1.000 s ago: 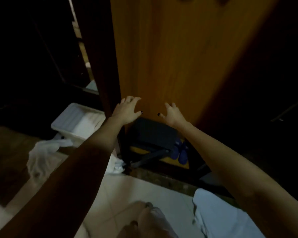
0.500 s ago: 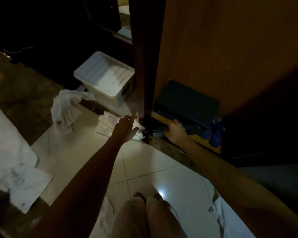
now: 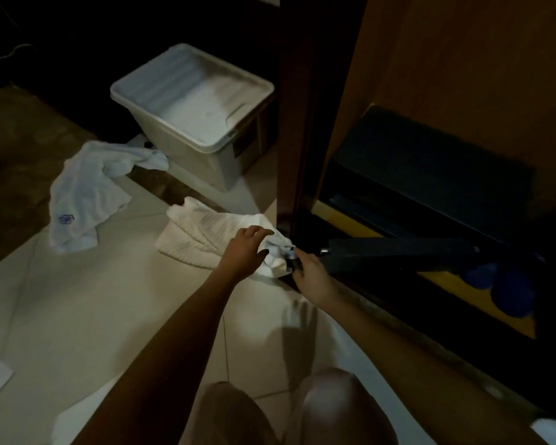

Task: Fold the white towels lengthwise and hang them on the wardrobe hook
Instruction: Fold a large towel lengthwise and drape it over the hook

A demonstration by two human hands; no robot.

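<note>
Both hands at the towel (image 3: 199, 237) on the floor (image 3: 109, 300), by the wardrobe (image 3: 446, 59) foot.
The left hand (image 3: 247, 250) curls over the towel's bunched end, thumb tucked under – a grip. The right hand (image 3: 310, 273) has its fingertips at the same end, though whether they pinch it I cannot tell. A second towel (image 3: 87, 194) lies crumpled further left, near a lidded bin (image 3: 193, 101) – well apart from the hands.

Pretty dim shot tbh. What light there is pools on the pale floor (image 3: 93, 316) and the towel (image 3: 206, 236), while the far left goes pure black. Soft shadow near the middle, glare on a knee (image 3: 328, 403), grainy, edges bend.
</note>
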